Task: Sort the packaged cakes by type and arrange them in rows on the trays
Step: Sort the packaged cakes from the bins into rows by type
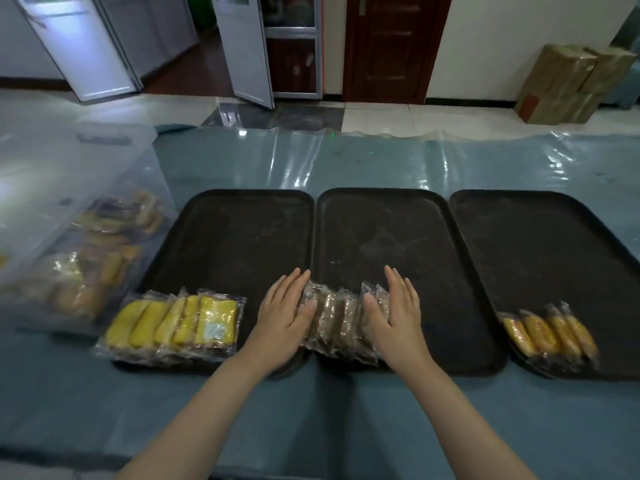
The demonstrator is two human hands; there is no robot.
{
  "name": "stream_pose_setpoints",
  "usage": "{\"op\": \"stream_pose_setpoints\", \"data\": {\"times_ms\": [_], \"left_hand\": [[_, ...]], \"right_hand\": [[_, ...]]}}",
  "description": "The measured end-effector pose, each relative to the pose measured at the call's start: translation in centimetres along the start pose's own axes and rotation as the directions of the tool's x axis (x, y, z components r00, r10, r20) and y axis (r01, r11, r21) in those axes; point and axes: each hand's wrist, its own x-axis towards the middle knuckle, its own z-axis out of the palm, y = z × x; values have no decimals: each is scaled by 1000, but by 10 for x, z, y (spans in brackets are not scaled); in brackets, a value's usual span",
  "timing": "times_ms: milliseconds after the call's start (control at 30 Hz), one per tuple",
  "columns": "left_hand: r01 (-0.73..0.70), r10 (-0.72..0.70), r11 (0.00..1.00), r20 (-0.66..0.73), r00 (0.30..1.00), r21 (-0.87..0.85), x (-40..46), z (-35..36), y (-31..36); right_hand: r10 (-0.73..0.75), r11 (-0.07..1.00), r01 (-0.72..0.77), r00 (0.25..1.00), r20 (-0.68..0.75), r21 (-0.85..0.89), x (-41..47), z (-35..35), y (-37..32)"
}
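Brown cakes on the middle tray were getting squared up, left hand and right hand flat, fingers straight, pressing each end. Next probably more from the bag.

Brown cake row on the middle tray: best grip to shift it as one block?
Squeeze the brown cake row at its two end packs, as the left hand and right hand do now with flat palms. The packs stand on edge side by side, so inward pressure probably keeps them together.

no text can be read; yellow cake packet label blurred.
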Motion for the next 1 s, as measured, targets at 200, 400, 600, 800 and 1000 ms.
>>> {"op": "stream_pose_setpoints", "data": {"times_ms": [200,400,600,800,1000], "left_hand": [[11,-17,998,-91,996,-60,-3,-34,-23],[42,-53,997,-161,986,-66,1,-53,-34],[77,-97,993,-244,965,-91,11,-90,-40],[-14,-20,993,-290,957,-115,27,-142,-51],[-47,5,992,-336,942,-117,29,-217,-86]], "right_hand": [[-35,999,35,998,46,15,4,22,-35],[-80,996,75,986,144,44,22,35,-59],[-97,994,85,973,207,70,43,46,-93],[-102,992,85,977,186,97,60,75,-126],[-150,980,123,973,175,154,69,127,-185]]}}
